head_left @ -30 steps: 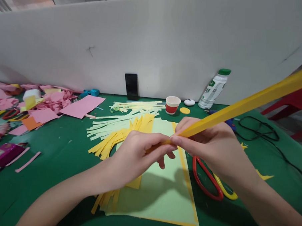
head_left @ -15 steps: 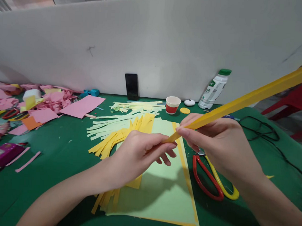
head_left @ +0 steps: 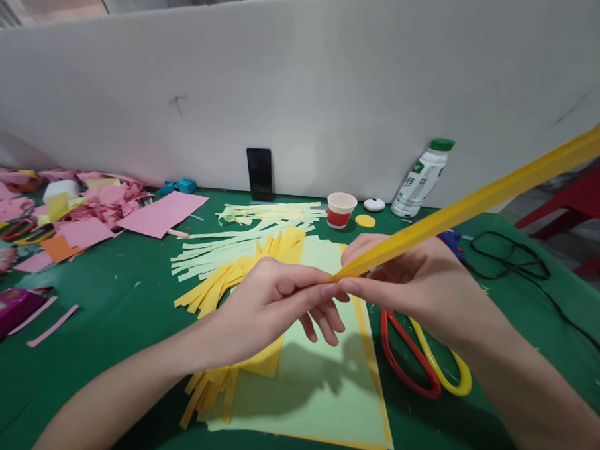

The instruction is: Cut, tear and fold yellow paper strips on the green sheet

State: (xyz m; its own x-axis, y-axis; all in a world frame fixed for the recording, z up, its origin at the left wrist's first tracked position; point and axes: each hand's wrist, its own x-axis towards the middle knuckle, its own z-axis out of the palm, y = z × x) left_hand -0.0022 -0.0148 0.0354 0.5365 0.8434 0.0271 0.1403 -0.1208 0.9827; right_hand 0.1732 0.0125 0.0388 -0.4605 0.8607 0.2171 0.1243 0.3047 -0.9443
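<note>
A long yellow paper strip slants up from the middle to the right edge of the view. My left hand pinches its lower end between thumb and forefinger, the other fingers hanging loosely. Right beside that end, my right hand closes on the strip, thumb below it and fingers curled behind. Beneath the hands lie pale green paper sheets with yellow paper at their edge. Fringed yellow paper rests on their left side, partly hidden by my left hand. Scissors with red and yellow handles lie below my right hand.
Pale green strips, a phone, a paper cup, a white case and a bottle stand or lie along the white partition. Pink paper scraps cover the left; a black cable runs right.
My right hand has slid down the strip toward my left fingertips, so both thumbs now nearly meet. The strip's upper part tilts much as before.
</note>
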